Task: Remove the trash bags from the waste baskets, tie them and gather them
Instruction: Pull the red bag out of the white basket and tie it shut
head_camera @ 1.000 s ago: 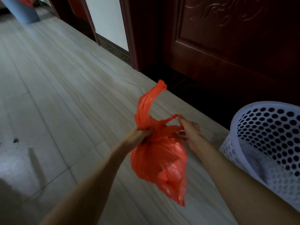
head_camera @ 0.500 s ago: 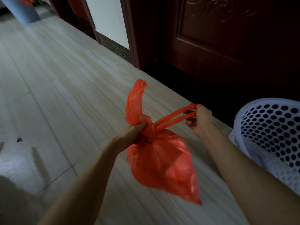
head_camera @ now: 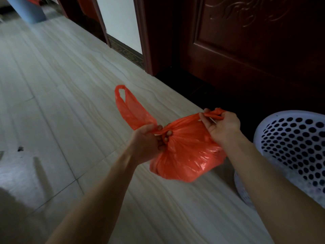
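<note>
An orange-red plastic trash bag [head_camera: 188, 152] hangs in the air between my hands above the floor. My left hand [head_camera: 149, 140] grips the gathered neck of the bag, and one handle loop sticks up and to the left of it. My right hand [head_camera: 221, 125] holds the other handle, stretched out to the right. A white perforated waste basket [head_camera: 292, 138] stands at the right edge, partly behind my right forearm; what lies inside it is hard to tell.
A dark carved wooden door [head_camera: 255, 43] and its frame stand just beyond the bag. Pale wood-grain floor tiles [head_camera: 61, 85] stretch to the left. A blue bin [head_camera: 33, 9] with something red in it stands far at the top left.
My right hand has pulled its handle farther right and the bag has lifted and spread sideways. The left handle loop has flopped over to the left.
</note>
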Demonstrator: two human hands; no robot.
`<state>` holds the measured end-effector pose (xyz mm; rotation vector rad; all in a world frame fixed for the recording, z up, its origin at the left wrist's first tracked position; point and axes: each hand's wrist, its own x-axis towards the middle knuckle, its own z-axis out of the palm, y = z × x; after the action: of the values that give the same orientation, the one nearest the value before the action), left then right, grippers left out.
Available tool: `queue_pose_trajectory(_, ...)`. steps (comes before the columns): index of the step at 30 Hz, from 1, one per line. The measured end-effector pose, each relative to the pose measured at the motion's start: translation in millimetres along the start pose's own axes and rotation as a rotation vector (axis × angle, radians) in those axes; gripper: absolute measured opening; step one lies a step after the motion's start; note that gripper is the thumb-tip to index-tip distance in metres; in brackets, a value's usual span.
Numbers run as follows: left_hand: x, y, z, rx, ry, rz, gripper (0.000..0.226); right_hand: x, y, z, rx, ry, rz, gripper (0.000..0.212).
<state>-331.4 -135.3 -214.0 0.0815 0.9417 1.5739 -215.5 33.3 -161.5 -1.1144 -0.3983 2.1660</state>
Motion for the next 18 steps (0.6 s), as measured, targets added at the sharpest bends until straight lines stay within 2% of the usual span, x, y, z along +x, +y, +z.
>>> queue_pose_trajectory(2,2.2,-1.9,2.7,0.100,0.045,-0.018,0.017,-1.5,-0.2,-1.0,0.037,-0.027,0.009,0.027)
queue_pose_trajectory(5,6.7,-6.4,8.1,0.374,0.160,0.007,0.017,-6.3,-1.9,2.2,0.016,-0.151,0.036,0.031)
queue_pose_trajectory(9,11.3,-4.4,10.9,0.403,0.207,0.046,0.021,-18.4,-5.4,2.8,-0.062,-0.470,0.105,0.031)
queue_pose_trajectory(11,11.5,-2.2,11.2,0.381,0.217,0.044,0.023,-25.9,-5.4,-2.1,-0.247,-0.626,0.211,0.019)
queue_pose_trajectory(13,11.0,0.0,9.0,0.299,0.259,0.065,0.022,-30.1,-3.9,-9.4,-0.511,-0.720,0.304,0.020)
queue_pose_trajectory(18,6.1,11.8,3.9,0.196,0.320,0.140,0.018,-27.0,-2.8,-30.5,-0.986,-0.758,0.285,0.034)
